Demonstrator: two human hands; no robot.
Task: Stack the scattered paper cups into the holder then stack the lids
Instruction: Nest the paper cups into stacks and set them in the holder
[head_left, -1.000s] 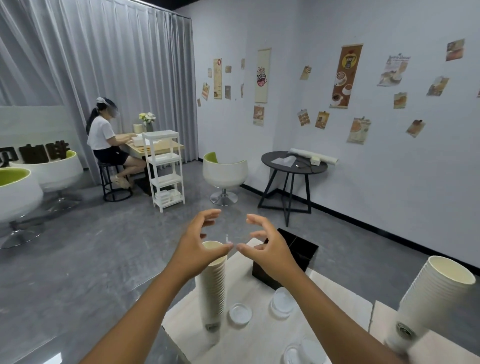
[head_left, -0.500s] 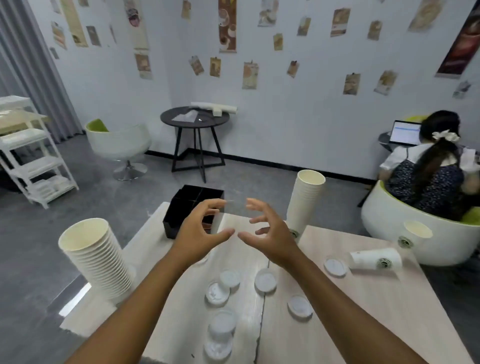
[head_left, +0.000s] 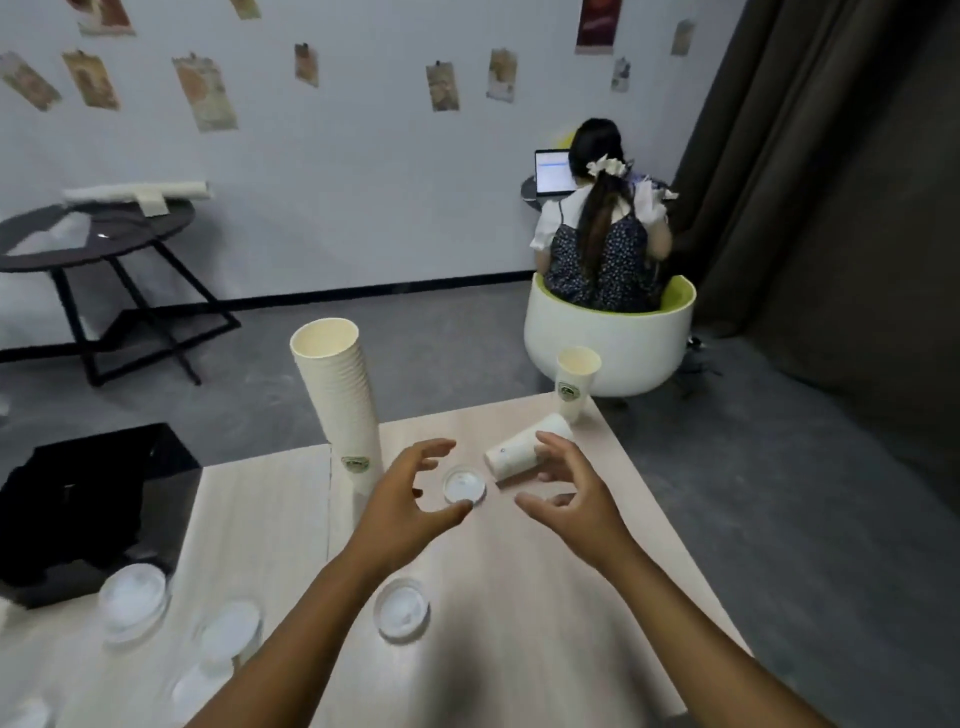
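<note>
On the pale wooden table (head_left: 545, 597), a white paper cup (head_left: 524, 448) lies tipped beside a clear round lid (head_left: 464, 486). Left hand (head_left: 405, 499) and right hand (head_left: 574, 493) hover with fingers spread and loosely curled, holding nothing.

A pale wooden table (head_left: 545, 597) filled the near foreground, with grey floor (head_left: 779, 493) around it. Against the white wall (head_left: 363, 182) hung a scatter of small posters (head_left: 205, 93). At the left stood a round black side table (head_left: 98, 234) on crossed legs, a white roll (head_left: 135, 191) lying on its top. Farther back a person (head_left: 602, 228) sat in a white tub chair (head_left: 608, 338) with a green lining — back turned, facing an open laptop (head_left: 555, 171). A dark curtain (head_left: 831, 182) covered the right side.
</note>
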